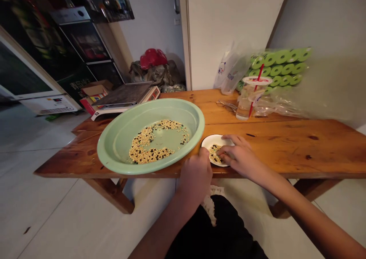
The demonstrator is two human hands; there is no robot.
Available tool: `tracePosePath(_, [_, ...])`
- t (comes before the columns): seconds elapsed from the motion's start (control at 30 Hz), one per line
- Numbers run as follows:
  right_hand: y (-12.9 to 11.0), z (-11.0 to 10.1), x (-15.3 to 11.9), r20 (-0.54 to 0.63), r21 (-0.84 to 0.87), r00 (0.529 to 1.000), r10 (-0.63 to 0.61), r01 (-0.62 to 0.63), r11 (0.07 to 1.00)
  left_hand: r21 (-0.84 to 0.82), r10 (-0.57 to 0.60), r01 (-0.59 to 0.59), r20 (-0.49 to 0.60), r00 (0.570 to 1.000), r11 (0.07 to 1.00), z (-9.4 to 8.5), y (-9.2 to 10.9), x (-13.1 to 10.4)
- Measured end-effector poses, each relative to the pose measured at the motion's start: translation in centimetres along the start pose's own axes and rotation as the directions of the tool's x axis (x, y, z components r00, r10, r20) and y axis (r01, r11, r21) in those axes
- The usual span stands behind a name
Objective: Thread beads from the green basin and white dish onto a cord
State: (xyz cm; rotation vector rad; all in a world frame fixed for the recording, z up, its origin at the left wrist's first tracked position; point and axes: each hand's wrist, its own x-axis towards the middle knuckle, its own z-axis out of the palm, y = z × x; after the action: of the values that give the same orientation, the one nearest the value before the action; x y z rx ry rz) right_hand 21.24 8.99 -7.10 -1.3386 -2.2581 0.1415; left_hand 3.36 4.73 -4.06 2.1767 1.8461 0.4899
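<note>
A small white dish (216, 139) with a dark rim sits near the front edge of the wooden bench, holding yellow and black beans (215, 152). My right hand (238, 154) reaches over its right side, fingers apart, with fingertips among the beans. At the dish's left edge is my left hand (197, 171), its fingers curled in; whatever they hold, if anything, is hidden. To the left stands a large green basin (151, 167), with many yellow and black beans (143, 144) spread in a curve over its bottom.
Behind the basin is a scale (126, 95) beside an open cardboard box (97, 89). A plastic cup (247, 99) with a red straw stands at the back right, near a plastic bag (228, 74) and a green-patterned pack (280, 66). The wooden bench (286, 144) extends right.
</note>
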Motion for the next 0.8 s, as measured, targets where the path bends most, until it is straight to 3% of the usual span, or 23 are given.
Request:
tracePosePath(0.23, [-0.8, -0.3, -0.3, -0.029, 0.116, 0.999, -0.012, 0.015, 0.993, -0.293, -0.015, -0.013, -0.095, 0.995, 0.956, 0.6, -0.7, -0.1])
tracePosePath(0.43, [-1.8, -2.8, -1.2, -0.052, 0.29, 0.998, -0.039, 0.053, 0.956, -0.583, -0.056, -0.019, -0.111, 0.992, 0.812, 0.6, -1.0, -1.5])
tracePosePath(0.53, [-2.9, -3.9, -2.2, -0.038, 0.498, 0.999, 0.038, -0.014, 0.867, -0.673, -0.045, -0.021, -0.079, 0.996, 0.74, 0.7, -0.7, -3.1])
tracePosePath(0.63, [-4.3, -4.3, -3.3, -0.022, 0.703, 0.981, 0.19, -0.12, 0.701, -0.735, -0.044, 0.004, -0.036, 0.998, 0.678, 0.6, 0.0, -5.4])
tracePosePath(0.73, [-4.3, -4.6, -4.1, 0.003, 0.772, 0.965, 0.261, -0.168, 0.613, -0.749, -0.017, -0.003, -0.019, 1.0, 0.662, -1.5, 0.0, -7.9])
tracePosePath(0.8, [-3.1, -4.8, -4.3, -0.013, 0.773, 0.931, 0.365, -0.222, 0.595, -0.686, 0.007, -0.082, -0.111, 0.994, 0.723, -4.5, -0.9, -8.5])
